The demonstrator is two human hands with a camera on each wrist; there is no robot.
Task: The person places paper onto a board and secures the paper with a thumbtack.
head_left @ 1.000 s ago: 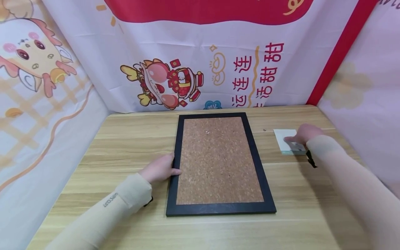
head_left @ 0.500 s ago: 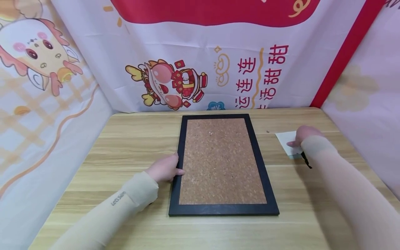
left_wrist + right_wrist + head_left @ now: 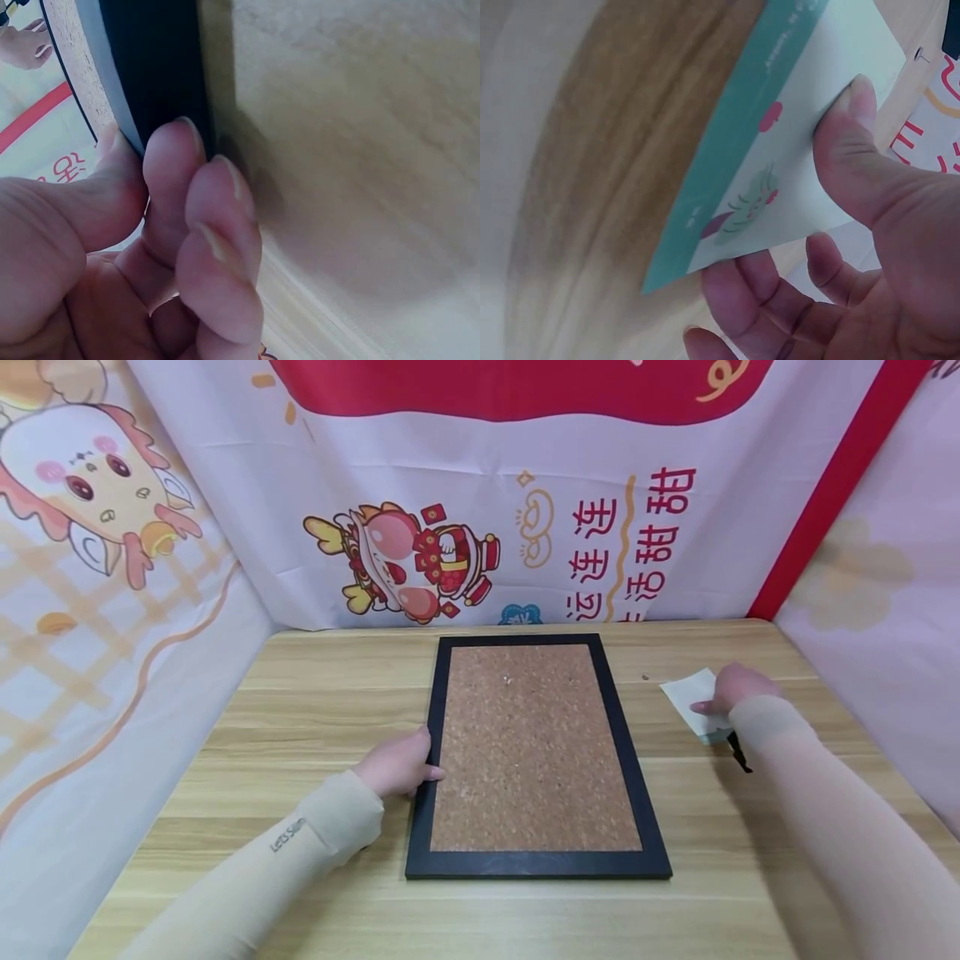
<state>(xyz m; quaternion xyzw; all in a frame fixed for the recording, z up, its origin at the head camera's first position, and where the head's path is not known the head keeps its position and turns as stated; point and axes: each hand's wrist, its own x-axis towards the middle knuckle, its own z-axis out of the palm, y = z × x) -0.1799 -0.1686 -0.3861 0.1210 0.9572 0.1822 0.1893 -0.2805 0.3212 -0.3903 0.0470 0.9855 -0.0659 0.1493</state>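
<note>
A cork board [image 3: 536, 747] with a black frame lies upright in orientation on the wooden table. My left hand [image 3: 393, 764] grips its left edge, thumb over the face and fingers at the side; in the left wrist view the fingertips press against the black frame [image 3: 161, 60]. To the right of the board, my right hand [image 3: 738, 687] pinches a white sheet of note paper [image 3: 685, 695]. In the right wrist view the thumb lies on the note paper [image 3: 791, 154], with fingers under its edge. The paper has a teal band and small printed plants, and sits tilted to the table edge.
A small pushpin [image 3: 919, 54] lies on the table between paper and board, a mere dot in the head view. Printed cloth [image 3: 450, 452] hangs behind the table's back edge [image 3: 360, 631], with more cloth at both sides.
The note paper has turned, and its lower edge now slants; my right hand moved with it. My left hand stays at the board's edge. The head view shifted slightly.
</note>
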